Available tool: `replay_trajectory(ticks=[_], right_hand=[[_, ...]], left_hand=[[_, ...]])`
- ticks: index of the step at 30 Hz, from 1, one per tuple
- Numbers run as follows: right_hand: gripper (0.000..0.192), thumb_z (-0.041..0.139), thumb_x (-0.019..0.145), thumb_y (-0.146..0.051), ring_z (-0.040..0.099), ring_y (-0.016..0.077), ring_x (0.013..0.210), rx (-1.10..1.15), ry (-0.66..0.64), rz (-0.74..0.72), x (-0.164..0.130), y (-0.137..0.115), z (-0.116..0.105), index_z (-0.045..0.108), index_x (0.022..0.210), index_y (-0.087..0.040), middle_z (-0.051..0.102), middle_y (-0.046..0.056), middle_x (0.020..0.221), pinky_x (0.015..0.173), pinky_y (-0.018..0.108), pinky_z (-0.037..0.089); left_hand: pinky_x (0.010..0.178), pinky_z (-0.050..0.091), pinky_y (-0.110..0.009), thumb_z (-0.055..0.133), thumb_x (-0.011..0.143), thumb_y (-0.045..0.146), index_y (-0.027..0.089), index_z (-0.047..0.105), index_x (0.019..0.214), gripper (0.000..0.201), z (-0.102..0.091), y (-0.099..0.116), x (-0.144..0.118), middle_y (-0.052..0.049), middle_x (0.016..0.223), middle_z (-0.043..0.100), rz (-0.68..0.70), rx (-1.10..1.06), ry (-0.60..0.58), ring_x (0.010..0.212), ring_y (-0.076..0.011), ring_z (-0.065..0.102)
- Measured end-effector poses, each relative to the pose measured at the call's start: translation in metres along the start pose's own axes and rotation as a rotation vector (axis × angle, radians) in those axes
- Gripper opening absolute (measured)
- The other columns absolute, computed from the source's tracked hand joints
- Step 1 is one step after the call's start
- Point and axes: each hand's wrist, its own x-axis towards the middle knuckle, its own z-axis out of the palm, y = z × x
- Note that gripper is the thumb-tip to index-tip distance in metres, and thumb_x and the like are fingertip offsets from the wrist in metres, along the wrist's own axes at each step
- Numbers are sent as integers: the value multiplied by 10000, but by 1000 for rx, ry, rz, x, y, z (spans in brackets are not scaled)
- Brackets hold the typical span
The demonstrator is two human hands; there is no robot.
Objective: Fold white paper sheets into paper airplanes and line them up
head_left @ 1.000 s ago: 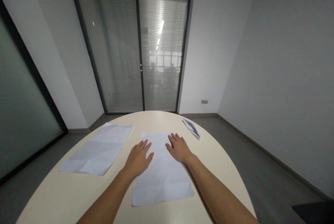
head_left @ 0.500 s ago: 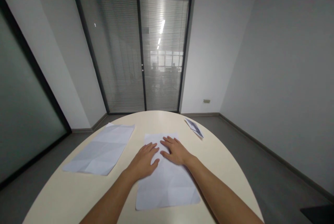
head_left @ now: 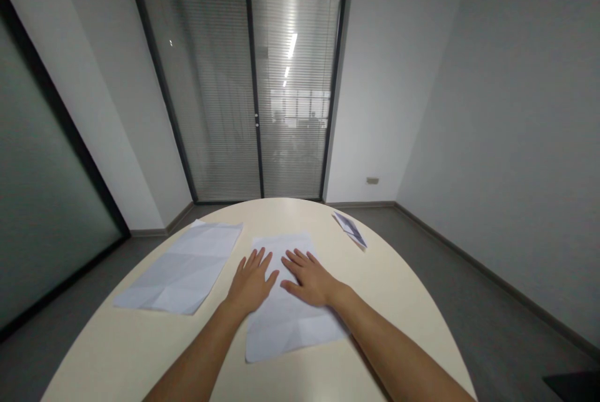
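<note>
A creased white sheet of paper [head_left: 290,327] lies flat on the round table [head_left: 394,339] in front of me. My left hand [head_left: 252,282] rests palm down over the sheet's left edge, its fingers spread. On the upper right part of the same sheet lies my right hand [head_left: 309,278], also flat with fingers apart. The two thumbs point toward each other with a small gap between them. My right forearm hides the sheet's lower right corner.
Another creased sheet of paper [head_left: 187,267] lies at the table's left. Near the far right edge sits a small folded paper [head_left: 350,231]. Beyond the table stand glass doors with blinds [head_left: 295,145]. A dark object [head_left: 574,386] shows at the bottom right corner.
The sheet under my hands has shifted away from me and slightly left, turning a little. My left hand has moved left and spread its fingers; my right hand has come slightly left and nearer.
</note>
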Motion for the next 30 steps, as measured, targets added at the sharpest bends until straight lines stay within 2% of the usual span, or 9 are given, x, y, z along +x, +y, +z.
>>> replay_trajectory(ticks=[2, 5, 8, 10, 12, 16, 23, 27, 30], right_hand=[[726, 338, 975, -635, 173, 319, 1508, 19, -23, 14, 2, -2, 3, 302, 1561, -208, 241, 116, 1626, 1205, 552, 139], [694, 329, 985, -613, 166, 304, 1512, 23, -10, 51, 5, 0, 6, 309, 1559, -223, 235, 99, 1629, 1213, 531, 126], [675, 336, 988, -596, 158, 288, 1515, 24, 6, 85, 7, 5, 6, 314, 1557, -233, 238, 86, 1629, 1217, 512, 122], [668, 336, 991, -585, 151, 282, 1517, 21, 13, 111, 7, 8, 5, 316, 1557, -231, 234, 84, 1630, 1217, 506, 123], [665, 328, 994, -579, 150, 283, 1517, 15, 13, 130, 7, 10, 3, 319, 1556, -222, 227, 88, 1632, 1216, 506, 126], [680, 292, 1004, -582, 148, 296, 1516, -14, -14, 133, 2, 4, -1, 303, 1561, -192, 214, 106, 1633, 1214, 519, 122], [764, 238, 991, -628, 63, 336, 1522, -12, -77, 121, -6, -21, 9, 191, 1588, -152, 123, 111, 1646, 1201, 595, 61], [702, 236, 1003, -588, 62, 317, 1525, -18, -53, 169, 1, -18, 13, 206, 1587, -201, 127, 76, 1650, 1199, 595, 40], [661, 227, 1010, -569, 78, 301, 1526, -32, -20, 215, 5, -11, 11, 242, 1580, -234, 145, 63, 1651, 1202, 576, 51]], left_hand=[[1192, 252, -519, 379, 995, 405, 155, 513, 1427, 516, -1, -2, 1, -131, 1539, 433, 11, 7, 41, 1437, -301, 377], [1212, 227, -491, 382, 990, 344, 172, 545, 1398, 472, -4, 0, -3, -109, 1506, 488, 132, -38, 40, 1417, -273, 412], [1217, 223, -485, 419, 976, 396, 202, 428, 1489, 548, -5, 4, -8, -85, 1589, 357, 255, -118, -58, 1487, -285, 275], [1221, 207, -496, 420, 976, 442, 206, 351, 1530, 607, -5, 7, -11, -85, 1628, 256, 281, -143, -113, 1514, -296, 178], [1224, 184, -507, 385, 989, 480, 210, 333, 1538, 614, -6, 8, -11, -85, 1638, 216, 271, -144, -137, 1520, -296, 146], [1221, 188, -511, 318, 1012, 486, 216, 354, 1529, 584, -8, 10, -8, -78, 1634, 233, 212, -131, -144, 1516, -289, 169], [1211, 220, -520, 319, 1001, 333, 183, 401, 1504, 530, -7, 9, -7, -83, 1605, 314, 136, -74, -75, 1498, -284, 243], [1206, 247, -493, 326, 992, 310, 135, 440, 1475, 525, -8, 9, -11, -116, 1588, 346, 130, -66, -60, 1481, -286, 289], [1208, 233, -499, 333, 998, 396, 151, 388, 1506, 566, -13, 13, -20, -121, 1614, 276, 182, -96, -129, 1501, -291, 229]])
